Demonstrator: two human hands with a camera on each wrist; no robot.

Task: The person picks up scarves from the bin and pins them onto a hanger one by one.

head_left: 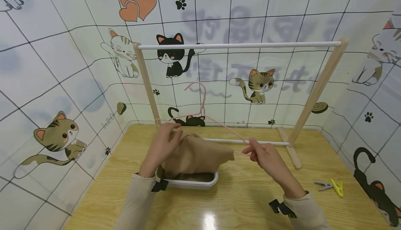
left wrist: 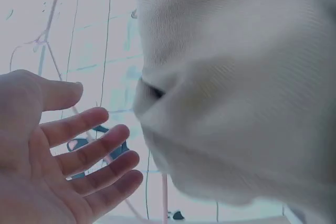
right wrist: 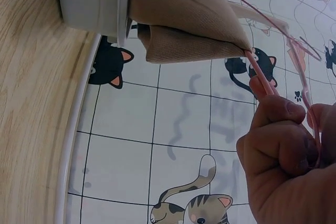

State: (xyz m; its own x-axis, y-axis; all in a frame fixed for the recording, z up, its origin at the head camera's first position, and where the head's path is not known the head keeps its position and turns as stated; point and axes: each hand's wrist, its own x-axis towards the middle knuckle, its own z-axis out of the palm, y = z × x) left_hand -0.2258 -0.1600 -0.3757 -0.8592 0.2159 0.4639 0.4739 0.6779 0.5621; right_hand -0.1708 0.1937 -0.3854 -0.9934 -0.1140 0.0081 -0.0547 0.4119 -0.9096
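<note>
A pink wire hanger (head_left: 223, 127) is tilted above the table, its hook pointing up. My right hand (head_left: 266, 156) grips the hanger's right corner; in the right wrist view, the fingers (right wrist: 278, 135) curl round the pink wire. Tan cloth (head_left: 200, 153) drapes over the hanger's lower bar and hangs down over a white basin (head_left: 200, 185). More dark brown cloth shows inside the basin. At the cloth's left side is my left hand (head_left: 163, 146). Its fingers (left wrist: 100, 150) are spread and relaxed in the left wrist view, apart from the cloth, with the palm showing.
Behind the hands stands a rack with wooden posts (head_left: 319, 90) and a white top rail (head_left: 238, 45). A lower white rail (head_left: 269, 142) runs near the table. A grey clothespin (head_left: 324, 186) and a yellow clothespin (head_left: 336, 187) lie at right on the wooden table (head_left: 250, 202).
</note>
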